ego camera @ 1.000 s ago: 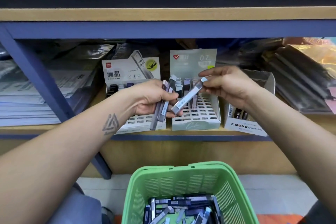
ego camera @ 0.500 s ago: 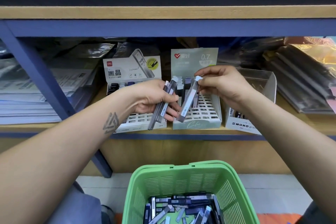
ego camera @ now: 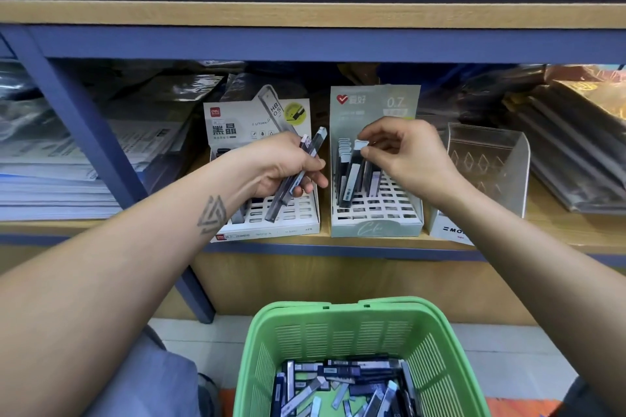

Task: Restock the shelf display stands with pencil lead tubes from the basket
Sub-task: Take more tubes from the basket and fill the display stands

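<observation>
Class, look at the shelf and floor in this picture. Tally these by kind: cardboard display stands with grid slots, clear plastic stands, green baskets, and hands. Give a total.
Cardboard display stands with grid slots: 2, the white stand and the grey-green stand
Clear plastic stands: 1
Green baskets: 1
Hands: 2, left hand and right hand
Total: 6
</observation>
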### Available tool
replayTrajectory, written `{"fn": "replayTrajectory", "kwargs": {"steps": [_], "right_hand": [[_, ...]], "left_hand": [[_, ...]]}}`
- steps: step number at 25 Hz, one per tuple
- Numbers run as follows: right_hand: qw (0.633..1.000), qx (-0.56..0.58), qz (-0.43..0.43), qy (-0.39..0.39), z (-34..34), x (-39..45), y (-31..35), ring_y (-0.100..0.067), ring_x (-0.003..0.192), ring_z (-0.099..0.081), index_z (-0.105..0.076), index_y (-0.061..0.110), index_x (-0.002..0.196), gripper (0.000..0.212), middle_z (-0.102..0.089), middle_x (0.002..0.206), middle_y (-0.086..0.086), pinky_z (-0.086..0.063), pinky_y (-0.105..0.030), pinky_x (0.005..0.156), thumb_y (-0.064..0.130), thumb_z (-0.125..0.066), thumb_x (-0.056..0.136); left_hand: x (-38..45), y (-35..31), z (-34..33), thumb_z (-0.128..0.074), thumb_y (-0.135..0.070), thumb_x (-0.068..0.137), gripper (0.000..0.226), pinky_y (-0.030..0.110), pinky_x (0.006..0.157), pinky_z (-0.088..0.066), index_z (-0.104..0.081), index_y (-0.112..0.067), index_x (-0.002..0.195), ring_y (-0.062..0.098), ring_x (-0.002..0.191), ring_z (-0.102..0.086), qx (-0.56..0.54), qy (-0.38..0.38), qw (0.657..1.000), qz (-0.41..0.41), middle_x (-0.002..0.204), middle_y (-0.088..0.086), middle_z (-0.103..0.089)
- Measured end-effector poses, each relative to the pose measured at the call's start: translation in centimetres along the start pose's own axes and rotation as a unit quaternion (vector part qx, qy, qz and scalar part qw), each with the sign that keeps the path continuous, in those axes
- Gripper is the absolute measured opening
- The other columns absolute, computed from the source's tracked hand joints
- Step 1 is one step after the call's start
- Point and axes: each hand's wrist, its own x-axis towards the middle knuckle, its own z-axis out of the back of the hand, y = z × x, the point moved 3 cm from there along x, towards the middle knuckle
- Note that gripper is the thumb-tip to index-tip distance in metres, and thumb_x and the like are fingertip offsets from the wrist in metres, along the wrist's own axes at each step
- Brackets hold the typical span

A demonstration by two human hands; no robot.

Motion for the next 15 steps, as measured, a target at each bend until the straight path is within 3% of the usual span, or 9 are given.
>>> {"fn": "replayTrajectory", "kwargs": {"steps": [7,12,15], "right_hand": [[0.999,0.013,0.023,0.035,-0.3,-0.4,0.8,-0.010,0.084,-0.072,-0.076,0.017,0.094,0.009,-0.075,0.088,0.003,-0.060,-0.035,0.083,0.010,-0.077,0.088],[0.996,-0.017,0.042,0.078,-0.9,-1.0,1.1,-0.006,0.081,-0.070,-0.076,0.020,0.093,0.011,-0.074,0.085,0.006,-0.058,-0.026,0.077,0.011,-0.077,0.088],[0.995,-0.082,0.046,0.033,-1.0,-0.9,0.6,-0.006,0.087,-0.068,-0.078,0.017,0.102,0.013,-0.075,0.094,0.004,-0.055,-0.024,0.084,0.012,-0.074,0.090]], "left_hand": [[0.0,0.1,0.1,-0.054,-0.002,0.100,0.008,0.023,0.038,-0.041,-0.047,-0.001,0.106,0.017,0.046,-0.055,-0.003,0.001,1.000,-0.002,0.071,0.018,-0.070],[0.1,0.0,0.1,-0.054,-0.002,0.100,0.009,0.022,0.038,-0.040,-0.049,0.000,0.106,0.017,0.045,-0.054,-0.004,0.000,1.000,-0.003,0.072,0.018,-0.070],[0.1,0.1,0.1,-0.056,-0.002,0.099,0.010,0.023,0.039,-0.040,-0.048,-0.001,0.105,0.017,0.046,-0.053,-0.012,0.004,1.000,0.002,0.073,0.019,-0.069]]}}
